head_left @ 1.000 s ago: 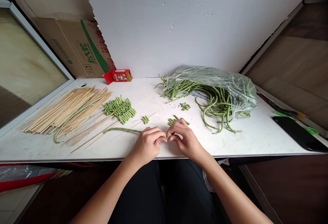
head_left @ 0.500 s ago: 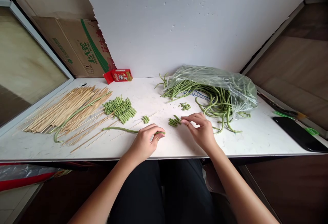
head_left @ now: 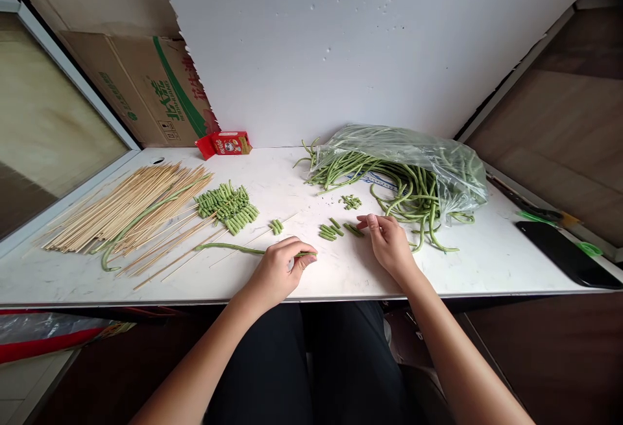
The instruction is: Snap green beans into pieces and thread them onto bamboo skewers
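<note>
My left hand (head_left: 285, 266) is closed around a long green bean (head_left: 231, 246), whose tail trails left over the table and whose cut end shows at the fingertips. My right hand (head_left: 387, 240) rests low over the table with thumb and index finger apart. A short bean piece (head_left: 353, 230) lies right at its fingertips; whether they touch is hard to see. Left of that sit several cut bean pieces (head_left: 328, 232) with one loose piece (head_left: 335, 222) beside them. Behind them is a small heap of bean tips (head_left: 350, 202).
Whole beans spill from a clear plastic bag (head_left: 403, 143) at back right. Bamboo skewers (head_left: 121, 207) cover the left side, near a pile of cut beans (head_left: 227, 206) and a small bean group (head_left: 276, 226). A red box (head_left: 232, 143) and a black phone (head_left: 567, 253) also lie on the table.
My right hand has shifted right, and a short bean piece now shows on the table at its fingertips. My left hand, still holding the long bean, has barely moved.
</note>
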Demonstrator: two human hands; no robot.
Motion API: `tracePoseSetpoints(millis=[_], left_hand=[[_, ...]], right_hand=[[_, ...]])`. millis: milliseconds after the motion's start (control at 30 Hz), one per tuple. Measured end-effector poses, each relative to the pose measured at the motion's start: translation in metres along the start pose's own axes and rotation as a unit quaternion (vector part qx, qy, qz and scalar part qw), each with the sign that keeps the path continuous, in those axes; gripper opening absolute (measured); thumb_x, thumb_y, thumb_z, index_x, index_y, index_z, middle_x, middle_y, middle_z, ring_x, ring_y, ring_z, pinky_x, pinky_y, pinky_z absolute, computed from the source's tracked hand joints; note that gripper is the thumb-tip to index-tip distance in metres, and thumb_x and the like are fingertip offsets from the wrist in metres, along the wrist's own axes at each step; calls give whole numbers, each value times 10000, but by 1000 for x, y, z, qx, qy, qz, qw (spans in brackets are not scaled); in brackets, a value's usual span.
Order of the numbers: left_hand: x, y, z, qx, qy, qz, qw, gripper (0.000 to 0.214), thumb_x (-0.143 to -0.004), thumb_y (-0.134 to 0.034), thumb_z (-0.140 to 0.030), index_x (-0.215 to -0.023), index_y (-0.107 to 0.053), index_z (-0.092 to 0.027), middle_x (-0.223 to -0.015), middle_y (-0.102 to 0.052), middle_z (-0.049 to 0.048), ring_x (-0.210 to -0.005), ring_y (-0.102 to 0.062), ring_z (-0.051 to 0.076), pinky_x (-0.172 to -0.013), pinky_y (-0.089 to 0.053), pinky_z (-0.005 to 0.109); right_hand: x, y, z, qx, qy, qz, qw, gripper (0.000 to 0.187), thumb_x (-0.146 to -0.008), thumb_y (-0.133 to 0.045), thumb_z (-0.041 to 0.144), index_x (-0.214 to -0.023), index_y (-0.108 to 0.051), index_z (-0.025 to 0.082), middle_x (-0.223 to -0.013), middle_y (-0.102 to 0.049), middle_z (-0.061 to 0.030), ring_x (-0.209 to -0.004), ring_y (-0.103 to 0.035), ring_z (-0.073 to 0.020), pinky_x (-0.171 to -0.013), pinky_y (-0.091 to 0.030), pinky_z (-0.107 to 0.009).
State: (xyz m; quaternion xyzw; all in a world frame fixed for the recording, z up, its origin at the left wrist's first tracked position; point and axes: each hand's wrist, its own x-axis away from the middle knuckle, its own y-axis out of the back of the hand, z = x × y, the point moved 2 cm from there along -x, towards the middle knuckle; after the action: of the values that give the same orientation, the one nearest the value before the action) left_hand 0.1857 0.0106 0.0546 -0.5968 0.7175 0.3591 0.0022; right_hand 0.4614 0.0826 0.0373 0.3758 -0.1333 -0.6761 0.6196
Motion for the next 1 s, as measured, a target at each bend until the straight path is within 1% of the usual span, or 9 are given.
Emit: tracePoseSetpoints(millis=[133, 233, 300, 400, 500, 600, 767, 900, 1000], left_hand=[[-1, 0, 2, -5, -2, -10, 1000, 155, -1035, -625, -211, -1093, -768, -195, -1015, -705, 71, -863, -685, 161, -709, -557, 260], [-1, 0, 3, -14, -16, -19, 1000, 270, -1055, -532, -145, -1193, -757, -201, -1051, -661, 80, -871, -676, 156, -773, -590, 279], [-1, 1, 3, -25, -23, -28, 999, 283, -1049, -534, -131, -1215, -750, -209, -1060, -658, 83, -900, -678, 168, -809, -597, 298], [-1, 0, 1, -30, -30, -43, 998, 266, -1027, -591, -128, -1240, -725, -216, -1069, -688, 82, -947, -689, 186, -854, -597, 316], [-1, -1, -3, -19, -37, -51, 998, 269, -1014, -628, -137, -1257, -704, -225, -1058, -709, 76, -935, -698, 183, -855, -605, 311], [-1, -1, -6, -21, -46, -50, 997, 263, -1016, -627, -140, -1253, -702, -227, -1038, -712, 74, -924, -703, 181, -840, -612, 305], [-1, 4, -3, -40, -32, -48, 998, 216, -989, -696, -171, -1198, -714, -220, -1047, -727, 69, -937, -717, 188, -851, -606, 306], [0, 5, 0, -49, -30, -55, 997, 118, -991, -702, -190, -1102, -733, -212, -1023, -739, 63, -914, -732, 186, -817, -599, 294], [0, 3, 0, -47, -31, -53, 997, 98, -1002, -690, -204, -1087, -739, -211, -1011, -744, 66, -905, -733, 188, -792, -594, 290]], right_hand=[[0, 4, 5, -19, 4, -16, 1000, 596, -1102, -374, 593, -990, -820, 215, -1105, -813, -114, -1098, -632, -335, -976, -471, -494], [4, 3, 20, -46, 23, -25, 998, 497, -1084, -463, 582, -1061, -813, 229, -1070, -810, -108, -1084, -631, -324, -891, -497, -458], [9, 0, 36, -82, 47, 12, 995, 407, -1055, -555, 566, -1076, -809, 248, -1079, -805, -99, -1068, -646, -305, -809, -515, -413], [20, -9, 62, -129, 98, 100, 982, 294, -1001, -685, 519, -1122, -798, 276, -1115, -795, -85, -1087, -663, -279, -789, -539, -380], [29, -18, 79, -158, 139, 151, 966, 254, -979, -737, 470, -1134, -789, 276, -1104, -797, -83, -1067, -671, -271, -762, -546, -373], [32, -24, 82, -172, 159, 150, 960, 207, -995, -723, 439, -1088, -801, 271, -1020, -798, -80, -985, -674, -259, -738, -540, -379], [27, -23, 74, -179, 144, 102, 968, 183, -984, -741, 424, -1052, -805, 266, -966, -788, -74, -939, -665, -255, -729, -529, -385], [26, -19, 73, -173, 143, 97, 970, 184, -986, -740, 420, -1069, -800, 267, -985, -784, -79, -967, -661, -261, -760, -536, -398], [27, -19, 76, -162, 155, 108, 969, 200, -986, -738, 413, -1116, -785, 268, -1031, -780, -91, -1010, -660, -275, -777, -550, -407]])
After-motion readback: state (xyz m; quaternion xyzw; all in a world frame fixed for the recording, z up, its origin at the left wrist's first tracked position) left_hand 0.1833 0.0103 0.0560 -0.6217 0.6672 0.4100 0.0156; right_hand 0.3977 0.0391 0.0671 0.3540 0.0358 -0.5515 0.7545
